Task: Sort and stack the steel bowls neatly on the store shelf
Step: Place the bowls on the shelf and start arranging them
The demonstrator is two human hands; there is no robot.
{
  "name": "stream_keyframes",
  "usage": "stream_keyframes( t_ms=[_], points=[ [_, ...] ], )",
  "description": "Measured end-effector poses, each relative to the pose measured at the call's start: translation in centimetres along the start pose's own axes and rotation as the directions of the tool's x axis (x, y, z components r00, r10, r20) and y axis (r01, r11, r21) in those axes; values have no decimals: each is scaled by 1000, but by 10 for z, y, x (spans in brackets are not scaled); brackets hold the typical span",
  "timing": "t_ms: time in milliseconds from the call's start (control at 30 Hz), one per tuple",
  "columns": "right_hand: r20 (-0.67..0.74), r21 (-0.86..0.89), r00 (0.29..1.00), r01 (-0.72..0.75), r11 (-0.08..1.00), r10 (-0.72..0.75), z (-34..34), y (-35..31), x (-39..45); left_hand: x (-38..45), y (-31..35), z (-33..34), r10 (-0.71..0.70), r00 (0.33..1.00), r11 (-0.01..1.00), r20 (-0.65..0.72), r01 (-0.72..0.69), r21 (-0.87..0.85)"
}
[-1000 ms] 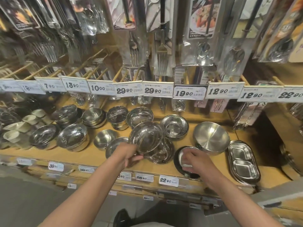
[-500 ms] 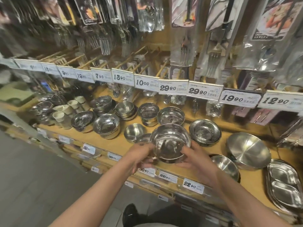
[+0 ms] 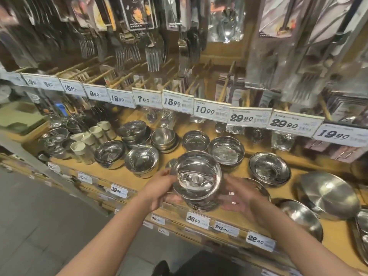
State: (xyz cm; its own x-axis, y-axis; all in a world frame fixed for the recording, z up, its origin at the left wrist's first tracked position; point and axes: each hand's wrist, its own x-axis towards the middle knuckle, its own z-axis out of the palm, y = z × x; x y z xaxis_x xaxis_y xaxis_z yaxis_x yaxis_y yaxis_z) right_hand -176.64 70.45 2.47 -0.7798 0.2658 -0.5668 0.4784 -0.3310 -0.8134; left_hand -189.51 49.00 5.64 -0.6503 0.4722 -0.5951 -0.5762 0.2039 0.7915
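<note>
Both hands hold a shiny steel bowl [image 3: 197,176] between them: left hand [image 3: 159,189], right hand [image 3: 242,198]. Under them is a wooden shelf [image 3: 123,174] with more bowls.

A wooden store shelf [image 3: 123,176] runs across the view, with white price tags [image 3: 210,112] along a rail above it and more on its front edge. Packaged forks [image 3: 153,56] hang from wooden pegs overhead, and grey floor tiles [image 3: 39,226] lie below.
</note>
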Motion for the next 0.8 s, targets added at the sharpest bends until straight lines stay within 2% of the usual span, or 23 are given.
stream_keyframes(
  t_ms=[133,267,367,433,533,633,800],
  points=[
    [-259,122,965,-18,992,49,-12,33,9,13,12,-47,3,999,995,-49,-8,-100],
    [-563,212,812,-39,977,154,-16,74,-3,28,26,-78,-7,1000,994,-6,7,-112],
    [-700,226,691,-29,974,183,-12,90,1,40,32,-85,-57,997,995,50,60,-77],
    [-728,293,652,20,956,209,-10,90,10,48,34,-85,-99,991,994,95,103,-36],
    [-717,455,642,137,880,271,-9,86,21,59,35,-81,-132,982,991,136,129,29],
    [-695,506,662,174,845,281,-9,79,23,68,35,-74,-155,979,986,130,146,75],
    [-646,529,707,145,836,287,-15,77,10,72,35,-57,-178,971,979,160,157,133]
  ],
)
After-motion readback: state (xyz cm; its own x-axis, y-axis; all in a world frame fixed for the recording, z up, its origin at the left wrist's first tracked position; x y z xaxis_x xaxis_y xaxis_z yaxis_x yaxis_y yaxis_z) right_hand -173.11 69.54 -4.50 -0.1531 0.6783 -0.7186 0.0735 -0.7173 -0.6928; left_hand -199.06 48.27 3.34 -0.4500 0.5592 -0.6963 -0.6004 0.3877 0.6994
